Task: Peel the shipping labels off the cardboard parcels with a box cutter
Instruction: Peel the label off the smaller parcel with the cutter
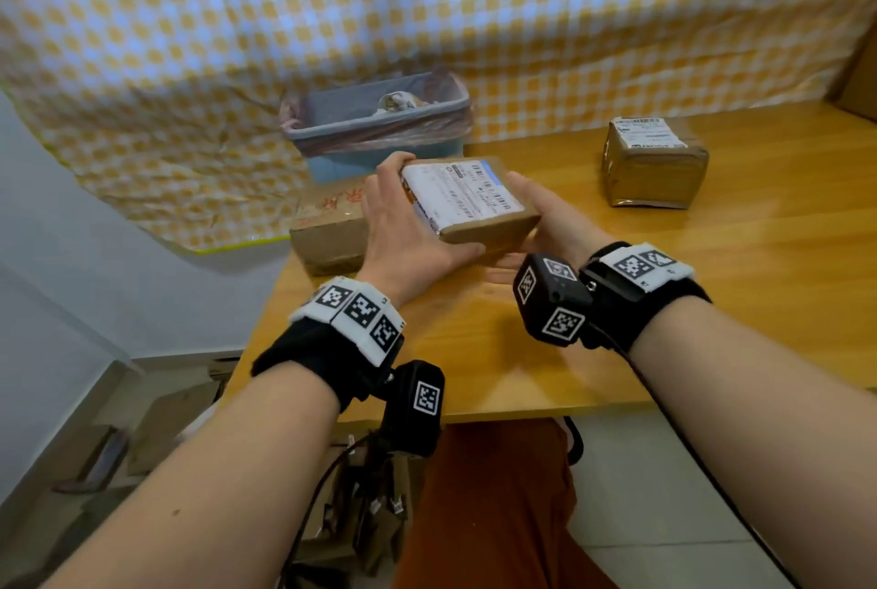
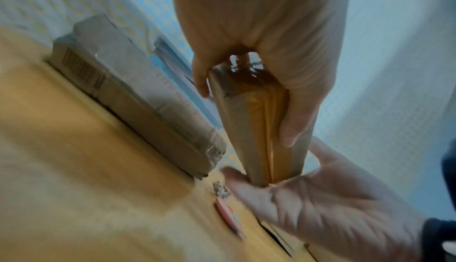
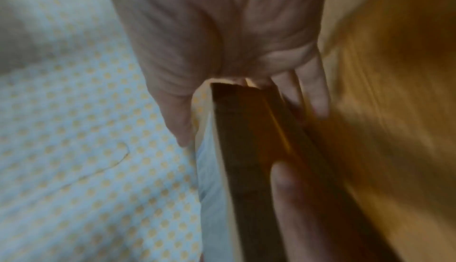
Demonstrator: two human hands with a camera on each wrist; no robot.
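Thumbs and fingers of my left hand (image 1: 408, 232) and right hand (image 1: 553, 216) are clamping the flat parcel (image 1: 479, 228) by its ends above the table (image 1: 759, 294), so I am judging it best to be setting it down label (image 1: 462, 194) up, level, at twelve o'clock, before reaching for a cutter I cannot see clearly.

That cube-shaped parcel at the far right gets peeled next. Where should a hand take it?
Probably from above, fingers on two opposite side faces of the cube parcel. It sits flat on the table with open space around it, and its label faces up, so keep off the top.
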